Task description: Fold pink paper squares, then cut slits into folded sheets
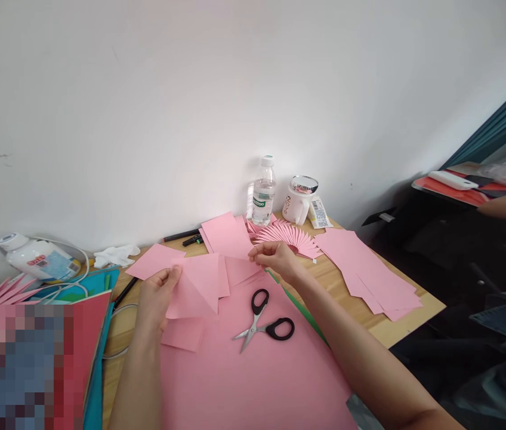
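My left hand (pixel 160 292) grips a pink paper square (pixel 194 285) by its left edge, thumb on top; a diagonal line crosses the paper. The fingers of my right hand (pixel 275 258) are pinched together over the corner of another pink sheet (pixel 241 270); whether they hold it is not clear. Scissors with black handles (pixel 257 328) lie partly spread on a large pink sheet (pixel 253 382). Below my left hand rests a small pink piece (pixel 184 334). Behind my right hand sits a pleated pink paper fan (pixel 286 235).
Pink sheets (pixel 369 272) lie spread at the table's right. A water bottle (pixel 264 194) and a white mug (pixel 296 203) stand against the wall. At left are a white bottle (pixel 40 260), crumpled tissue (pixel 115 255) and teal folders (pixel 96 370). Black pens (pixel 180 235) lie near the wall.
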`<state>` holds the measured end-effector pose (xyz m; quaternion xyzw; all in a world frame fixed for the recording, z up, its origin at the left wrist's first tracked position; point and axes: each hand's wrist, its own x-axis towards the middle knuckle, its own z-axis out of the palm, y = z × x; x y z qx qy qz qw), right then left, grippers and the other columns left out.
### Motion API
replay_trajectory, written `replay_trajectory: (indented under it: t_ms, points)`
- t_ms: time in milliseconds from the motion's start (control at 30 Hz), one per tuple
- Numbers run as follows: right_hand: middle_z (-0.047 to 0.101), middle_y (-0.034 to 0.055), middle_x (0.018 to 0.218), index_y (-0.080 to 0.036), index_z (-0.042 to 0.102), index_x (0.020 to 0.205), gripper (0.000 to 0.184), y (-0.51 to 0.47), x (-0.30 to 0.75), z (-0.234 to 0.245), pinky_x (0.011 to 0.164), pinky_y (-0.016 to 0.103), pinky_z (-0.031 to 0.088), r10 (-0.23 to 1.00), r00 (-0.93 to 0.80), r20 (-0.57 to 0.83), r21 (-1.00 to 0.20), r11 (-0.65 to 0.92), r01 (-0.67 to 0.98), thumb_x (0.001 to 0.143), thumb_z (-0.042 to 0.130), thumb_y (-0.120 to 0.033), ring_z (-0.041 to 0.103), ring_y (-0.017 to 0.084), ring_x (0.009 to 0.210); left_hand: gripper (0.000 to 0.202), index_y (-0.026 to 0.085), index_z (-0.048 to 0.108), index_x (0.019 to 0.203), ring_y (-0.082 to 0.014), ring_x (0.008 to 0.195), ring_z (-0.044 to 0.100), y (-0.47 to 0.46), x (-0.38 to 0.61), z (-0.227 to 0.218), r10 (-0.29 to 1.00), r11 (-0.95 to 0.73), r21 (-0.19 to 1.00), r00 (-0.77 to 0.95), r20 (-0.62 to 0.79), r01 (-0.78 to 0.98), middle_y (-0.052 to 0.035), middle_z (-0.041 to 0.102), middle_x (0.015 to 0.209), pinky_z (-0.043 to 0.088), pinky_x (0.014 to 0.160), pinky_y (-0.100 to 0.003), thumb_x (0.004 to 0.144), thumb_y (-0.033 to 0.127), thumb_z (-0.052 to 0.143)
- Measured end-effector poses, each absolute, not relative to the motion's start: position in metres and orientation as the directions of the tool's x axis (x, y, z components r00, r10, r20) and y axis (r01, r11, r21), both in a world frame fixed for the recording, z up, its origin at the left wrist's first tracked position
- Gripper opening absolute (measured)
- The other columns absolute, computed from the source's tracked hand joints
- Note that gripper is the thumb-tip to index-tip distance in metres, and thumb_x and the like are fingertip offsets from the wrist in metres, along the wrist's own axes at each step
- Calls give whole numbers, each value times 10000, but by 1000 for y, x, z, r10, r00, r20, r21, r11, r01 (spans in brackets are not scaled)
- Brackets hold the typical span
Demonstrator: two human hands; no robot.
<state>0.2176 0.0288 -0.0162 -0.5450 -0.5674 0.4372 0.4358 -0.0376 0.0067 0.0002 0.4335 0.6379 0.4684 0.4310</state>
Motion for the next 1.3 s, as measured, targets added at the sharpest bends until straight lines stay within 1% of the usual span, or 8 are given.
replay_trajectory:
  t_ms: [200,333,433,533,700,1000,1133,1300]
  points:
    - [618,91,933,-179,614,861,155,31,216,-30,722,305,423,966,219,139,-888,23,458,714,576,-209,569,204,865,381,175,644,918,-220,640,545,8,-41,-5,922,159,733,-365,129,661,-32,593,602,346,576,-286,690,474,585]
    - [577,87,982,-177,587,919,235,29,213,-32,712,306,431,962,201,184,-796,25,605,690,619,-216,581,182,801,460,178,558,1152,-263,761,570,3,-31,-2,851,213,564,-435,293,798,-126,638,940,369,600,-324,740,384,553]
    - [574,74,980,-178,595,943,241,29,211,-31,674,286,445,955,184,231,-802,80,593,704,562,-177,571,135,676,343,152,604,1066,-222,785,576,3,-25,-5,798,44,609,-395,455,792,-135,603,1024,421,664,-326,778,307,504]
    - [602,74,946,-178,630,906,240,28,208,-29,646,281,453,932,139,333,-809,207,550,725,478,-135,566,135,643,297,136,636,959,-178,736,588,6,-19,-9,823,-148,787,-366,433,599,-104,628,931,461,688,-295,779,340,515]
    - [620,79,990,-202,651,753,253,19,202,-18,684,296,466,751,257,608,-752,441,490,772,412,-125,588,196,920,398,84,615,907,-207,722,639,4,-5,-5,984,7,1000,-175,-11,-27,-123,663,846,512,725,-362,736,442,591]
    - [612,82,921,-212,623,884,238,-2,194,-7,809,364,468,640,144,755,-641,674,367,837,398,-152,588,199,892,717,0,381,1240,-302,1069,567,-3,5,3,908,418,769,241,-341,-485,-297,482,1252,425,942,-443,808,572,392]
    - [590,99,993,-200,585,1021,307,-8,186,-7,812,374,476,579,-56,813,-533,780,327,774,430,-106,573,209,939,715,19,365,1271,-321,1086,551,-1,4,2,882,462,694,372,-291,-552,-264,489,1263,427,922,-490,826,577,332]
    - [585,67,863,-199,612,937,270,-8,181,-7,674,306,501,433,-114,894,-387,875,291,736,510,-50,580,172,798,539,23,429,1218,-226,1059,579,5,-5,-1,892,452,659,328,-312,-601,-215,577,1175,455,907,-337,885,439,349]
